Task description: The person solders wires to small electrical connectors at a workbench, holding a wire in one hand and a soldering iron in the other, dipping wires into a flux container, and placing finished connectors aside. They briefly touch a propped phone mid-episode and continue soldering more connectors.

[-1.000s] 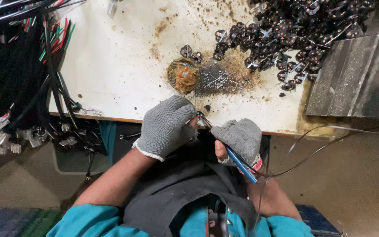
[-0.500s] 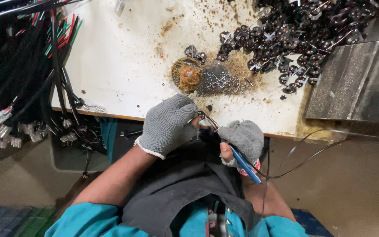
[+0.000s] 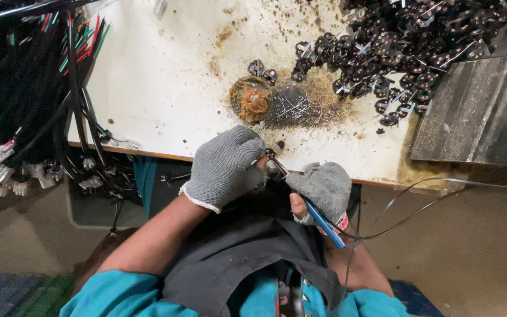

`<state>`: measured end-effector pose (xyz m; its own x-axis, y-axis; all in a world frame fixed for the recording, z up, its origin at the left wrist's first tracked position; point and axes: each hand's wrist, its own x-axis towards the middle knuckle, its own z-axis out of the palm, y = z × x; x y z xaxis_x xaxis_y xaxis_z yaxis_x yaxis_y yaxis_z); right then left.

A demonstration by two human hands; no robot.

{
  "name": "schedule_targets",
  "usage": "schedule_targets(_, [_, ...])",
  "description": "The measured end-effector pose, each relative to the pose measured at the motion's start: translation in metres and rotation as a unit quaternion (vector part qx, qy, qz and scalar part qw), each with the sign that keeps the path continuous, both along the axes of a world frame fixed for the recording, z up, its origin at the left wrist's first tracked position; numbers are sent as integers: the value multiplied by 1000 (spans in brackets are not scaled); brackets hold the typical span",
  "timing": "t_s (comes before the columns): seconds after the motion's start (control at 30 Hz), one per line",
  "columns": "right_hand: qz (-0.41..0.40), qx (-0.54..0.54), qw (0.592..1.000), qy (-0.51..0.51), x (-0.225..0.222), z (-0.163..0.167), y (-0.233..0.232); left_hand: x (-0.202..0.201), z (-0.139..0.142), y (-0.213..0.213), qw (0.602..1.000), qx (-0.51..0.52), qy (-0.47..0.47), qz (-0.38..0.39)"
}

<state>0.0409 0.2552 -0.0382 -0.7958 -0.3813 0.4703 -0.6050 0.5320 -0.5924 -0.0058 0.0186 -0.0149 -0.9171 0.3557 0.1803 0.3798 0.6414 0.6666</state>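
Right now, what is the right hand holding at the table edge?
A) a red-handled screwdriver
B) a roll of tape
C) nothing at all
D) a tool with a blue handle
D: the gloved right hand grips a thin tool with a blue handle, its tip pointing toward the small part pinched by the gloved left hand at the edge of the white table.

Left hand (image 3: 225, 166) in a grey knit glove, closed on a small part at the edge of the white table (image 3: 159, 88). Right hand (image 3: 323, 186), gloved likewise, grips a blue-handled soldering iron (image 3: 318, 214), tip at the part in the left hand. On the table: an amber flux tin (image 3: 251, 98), a wire-wool pad (image 3: 294, 107), a heap of black plugs (image 3: 406, 41). Black cables (image 3: 24, 82) hang at left.
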Motion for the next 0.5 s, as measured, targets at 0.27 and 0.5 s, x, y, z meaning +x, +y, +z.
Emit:
schedule_targets(0.27, [59, 129, 989, 52, 3, -12, 12, 0, -2, 0, 1000, 10, -8, -2])
schedule_targets(0.5, [50, 89, 995, 7, 2, -10, 7, 0, 0, 1, 1000, -1, 1, 5])
